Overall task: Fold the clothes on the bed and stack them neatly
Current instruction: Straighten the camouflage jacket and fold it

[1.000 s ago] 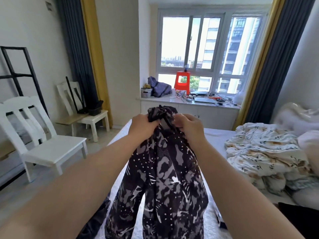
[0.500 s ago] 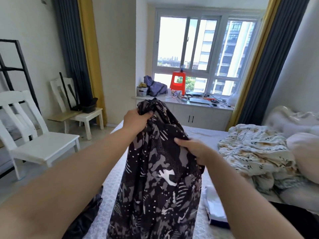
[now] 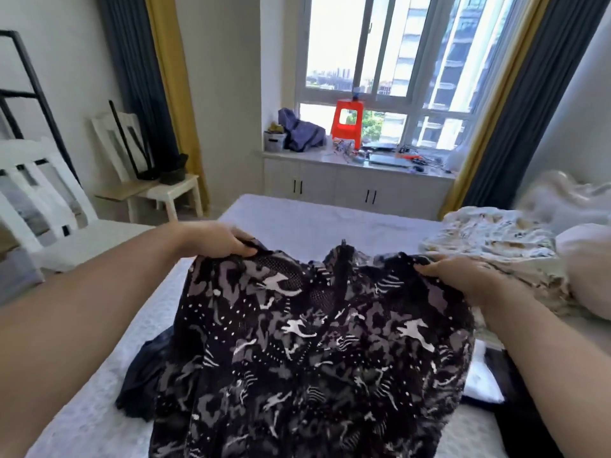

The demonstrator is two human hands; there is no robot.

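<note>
Over the bed [image 3: 330,223], both hands now well apart instead of bunched together like a second ago. Left hand [image 3: 215,241] gripping the top edge of the black-and-grey patterned garment [image 3: 307,352] at its left corner, fingers curled over the fabric. Right hand [image 3: 459,276] pinching the top edge at the right corner, thumb on top, fingers tucked behind the cloth. So: both grips clenched on the garment, neither released.

Garment itself totally changed from half a second back. Was a narrow bundle dangling from the left hand held up high, with the right hand lower on its side. Now spread wide between the two hands, top edge pulled roughly level, zipper or neck bit poking up in the middle, rest draping down toward the camera over the mattress. Also held lower than before, down nearer the bed surface rather than up in front of the window.

Under it on the left, a dark crumpled piece of clothing [image 3: 148,378] lying on the sheet, partly covered. On the right, a black and white item [image 3: 486,381] peeking out beside the right forearm, hard to say what. Floral quilt [image 3: 489,236] heaped at the right side of the bed. White chair [image 3: 49,200] off to the left, red stool [image 3: 347,123] up on the window worktop [image 3: 330,160].
</note>
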